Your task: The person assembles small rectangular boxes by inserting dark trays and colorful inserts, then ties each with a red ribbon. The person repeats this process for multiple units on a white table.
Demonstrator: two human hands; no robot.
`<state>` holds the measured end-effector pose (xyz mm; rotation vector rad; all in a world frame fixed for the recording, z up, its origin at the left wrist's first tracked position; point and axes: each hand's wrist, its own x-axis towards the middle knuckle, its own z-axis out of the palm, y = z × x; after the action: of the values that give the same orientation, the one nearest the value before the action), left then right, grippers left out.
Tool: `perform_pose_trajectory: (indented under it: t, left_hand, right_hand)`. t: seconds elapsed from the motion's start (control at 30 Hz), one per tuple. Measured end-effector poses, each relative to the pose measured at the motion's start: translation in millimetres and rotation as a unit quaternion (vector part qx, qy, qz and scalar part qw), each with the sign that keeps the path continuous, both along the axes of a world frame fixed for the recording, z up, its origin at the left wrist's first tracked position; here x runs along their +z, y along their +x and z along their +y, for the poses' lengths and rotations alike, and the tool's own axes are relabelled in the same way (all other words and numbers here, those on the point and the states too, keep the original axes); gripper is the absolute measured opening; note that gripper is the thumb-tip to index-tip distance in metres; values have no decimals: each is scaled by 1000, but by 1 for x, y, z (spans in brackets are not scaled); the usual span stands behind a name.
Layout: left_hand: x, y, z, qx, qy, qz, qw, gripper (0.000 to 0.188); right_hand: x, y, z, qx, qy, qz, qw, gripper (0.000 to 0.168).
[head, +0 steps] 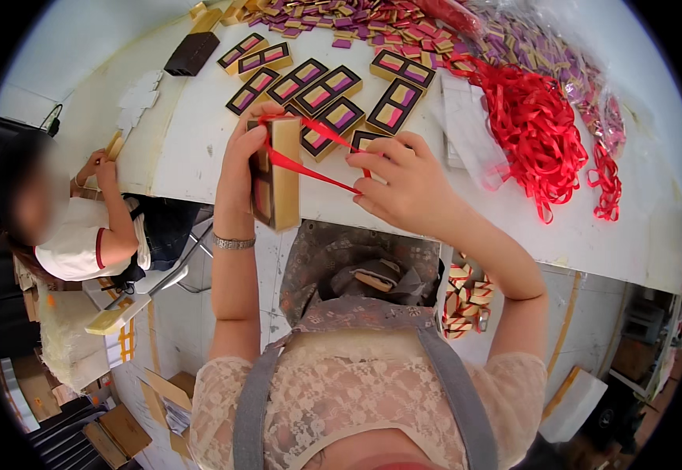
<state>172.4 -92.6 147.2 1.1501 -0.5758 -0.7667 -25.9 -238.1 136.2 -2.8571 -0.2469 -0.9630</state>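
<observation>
My left hand (247,141) grips a gold box (285,176) with a dark windowed face, held on edge above the table's front. A red ribbon loop (311,167) runs around the upper end of this box. My right hand (405,179) pinches the loop's other end and holds it stretched out to the right. Behind my hands lie several gold boxes (329,88) with dark two-window lids, showing pink, purple and gold pieces. One more box (364,141) is partly hidden by my right hand.
A heap of red ribbon loops (532,129) lies to the right, beside clear plastic sleeves (473,123). Small wrapped pieces (370,23) spread along the back. A dark stack (192,54) stands back left. A co-worker (82,235) sits at left. Below the table, a bin holds ribboned boxes (464,302).
</observation>
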Motion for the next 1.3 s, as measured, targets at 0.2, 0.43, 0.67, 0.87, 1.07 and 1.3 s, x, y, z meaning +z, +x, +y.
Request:
perform_pose_trajectory:
  t: [0.2, 0.43, 0.67, 0.87, 1.07, 1.3]
  left_hand:
    - [-1, -17, 2, -87, -114, 102, 984, 51]
    - [-12, -14, 7, -101, -98, 179, 974, 50]
    - [-31, -15, 1, -213, -240, 298, 899, 49]
    - [-49, -18, -1, -209, -245, 282, 904, 52]
    - [-26, -26, 5, -164, -180, 214, 946, 46]
    - [-27, -16, 11, -156, -176, 205, 950, 41]
  right_hand:
    - [-26, 9, 2, 42, 31, -39, 998, 23]
    - [3, -5, 6, 16, 300, 10, 954, 23]
    - [-8, 13, 6, 47, 301, -312, 900, 26]
    - [-3, 21, 7, 275, 549, -252, 748, 9]
    - [29, -9, 6, 108, 143, 91, 980, 14]
    - [23, -18, -8, -48, -47, -31, 997, 24]
